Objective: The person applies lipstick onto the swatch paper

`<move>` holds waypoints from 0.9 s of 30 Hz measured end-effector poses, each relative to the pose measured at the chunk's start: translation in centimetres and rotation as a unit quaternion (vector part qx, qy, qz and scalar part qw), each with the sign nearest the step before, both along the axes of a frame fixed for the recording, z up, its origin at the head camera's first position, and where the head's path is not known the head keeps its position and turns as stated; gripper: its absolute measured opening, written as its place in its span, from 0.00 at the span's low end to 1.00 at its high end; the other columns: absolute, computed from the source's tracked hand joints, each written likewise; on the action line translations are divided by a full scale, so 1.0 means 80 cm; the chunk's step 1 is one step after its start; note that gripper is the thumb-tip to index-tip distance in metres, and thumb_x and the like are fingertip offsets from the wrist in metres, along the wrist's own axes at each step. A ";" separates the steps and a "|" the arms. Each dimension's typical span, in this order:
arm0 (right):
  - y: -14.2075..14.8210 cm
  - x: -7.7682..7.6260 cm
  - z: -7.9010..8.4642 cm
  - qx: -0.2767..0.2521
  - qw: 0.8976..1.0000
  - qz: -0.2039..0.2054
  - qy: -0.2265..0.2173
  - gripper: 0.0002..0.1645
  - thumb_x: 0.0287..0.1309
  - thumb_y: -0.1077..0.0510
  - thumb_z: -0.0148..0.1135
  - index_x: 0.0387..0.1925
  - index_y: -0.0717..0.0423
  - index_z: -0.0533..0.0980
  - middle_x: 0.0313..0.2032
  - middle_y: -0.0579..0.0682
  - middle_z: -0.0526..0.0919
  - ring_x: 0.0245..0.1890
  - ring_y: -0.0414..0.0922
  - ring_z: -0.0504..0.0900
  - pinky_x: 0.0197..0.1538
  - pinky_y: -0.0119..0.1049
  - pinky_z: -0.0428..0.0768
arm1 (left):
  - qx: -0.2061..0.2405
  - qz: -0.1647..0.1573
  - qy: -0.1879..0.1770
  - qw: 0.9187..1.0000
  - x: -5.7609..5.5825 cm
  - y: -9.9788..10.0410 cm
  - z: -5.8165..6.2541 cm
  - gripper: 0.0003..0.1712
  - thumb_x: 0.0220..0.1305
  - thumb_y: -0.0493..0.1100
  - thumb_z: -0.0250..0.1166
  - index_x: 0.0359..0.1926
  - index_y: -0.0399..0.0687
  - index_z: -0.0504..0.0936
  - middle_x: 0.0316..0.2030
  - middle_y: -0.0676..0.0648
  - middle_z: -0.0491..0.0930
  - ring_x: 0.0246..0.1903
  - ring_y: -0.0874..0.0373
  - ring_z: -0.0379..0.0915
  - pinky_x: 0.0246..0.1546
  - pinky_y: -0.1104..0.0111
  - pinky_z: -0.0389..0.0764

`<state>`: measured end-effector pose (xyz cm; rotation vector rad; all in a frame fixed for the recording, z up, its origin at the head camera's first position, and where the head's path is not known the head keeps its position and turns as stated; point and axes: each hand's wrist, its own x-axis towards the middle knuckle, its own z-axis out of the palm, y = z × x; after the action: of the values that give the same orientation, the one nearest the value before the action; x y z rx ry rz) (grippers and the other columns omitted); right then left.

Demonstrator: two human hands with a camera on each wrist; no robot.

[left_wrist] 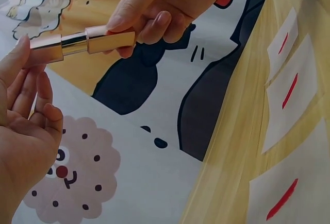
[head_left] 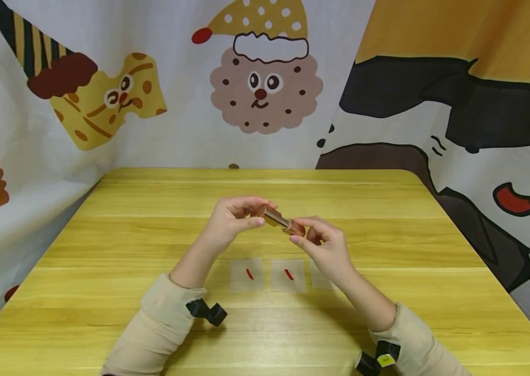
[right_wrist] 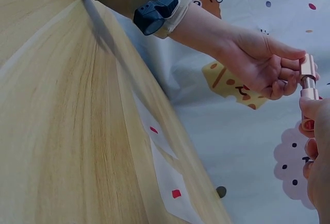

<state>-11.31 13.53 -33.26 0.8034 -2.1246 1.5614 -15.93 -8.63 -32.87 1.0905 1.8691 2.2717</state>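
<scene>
A rose-gold lipstick tube [head_left: 276, 217] is held up over the table between both hands. The left hand [head_left: 229, 222] pinches one end with thumb and fingers. At the other end, thumb and fingertips of the right hand [head_left: 328, 248] grip the tube. The two rose-gold parts stand slightly apart, and a shiny silver band [left_wrist: 75, 42] shows between them. Red shows at the tube's end [right_wrist: 308, 125] by the right hand in the right wrist view. Below the hands lie white paper squares; the left one [head_left: 238, 282] and middle one [head_left: 296, 284] each bear a red stroke.
A third paper square [head_left: 318, 277] lies partly behind the right hand; in the left wrist view it too has a red stroke. The wooden table [head_left: 105, 292] ends at a cartoon-print curtain [head_left: 175, 141]. Black wrist cameras [head_left: 205, 312] sit on both sleeves.
</scene>
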 end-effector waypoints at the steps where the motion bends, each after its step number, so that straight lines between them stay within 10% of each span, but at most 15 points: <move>1: 0.000 0.000 0.000 0.000 1.000 0.001 0.001 0.16 0.46 0.78 0.67 0.41 0.72 0.80 0.18 0.53 0.69 0.17 0.42 0.62 0.19 0.29 0.61 | -0.001 0.000 0.000 1.000 0.000 0.000 -0.001 0.15 0.59 0.36 0.69 0.45 0.59 0.86 0.44 0.51 0.84 0.34 0.57 0.69 0.34 0.72 0.71; 18: -0.001 0.000 -0.003 -0.002 1.000 0.005 0.000 0.16 0.46 0.79 0.67 0.40 0.73 0.79 0.17 0.53 0.68 0.17 0.40 0.62 0.20 0.29 0.62 | -0.012 -0.003 -0.004 1.000 0.000 0.005 -0.006 0.14 0.59 0.40 0.69 0.45 0.60 0.86 0.44 0.51 0.84 0.34 0.57 0.69 0.33 0.72 0.71; 27: -0.001 0.001 -0.005 -0.005 1.000 0.010 0.016 0.16 0.44 0.80 0.66 0.39 0.73 0.79 0.17 0.51 0.67 0.16 0.40 0.61 0.18 0.31 0.62 | -0.049 0.007 -0.023 0.998 0.004 0.014 -0.011 0.16 0.60 0.32 0.67 0.49 0.29 0.80 0.43 0.50 0.84 0.34 0.57 0.70 0.34 0.71 0.76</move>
<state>-11.22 13.43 -33.63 0.8449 -2.0907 1.5571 -15.64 -7.51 -33.74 1.0056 1.9532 2.1665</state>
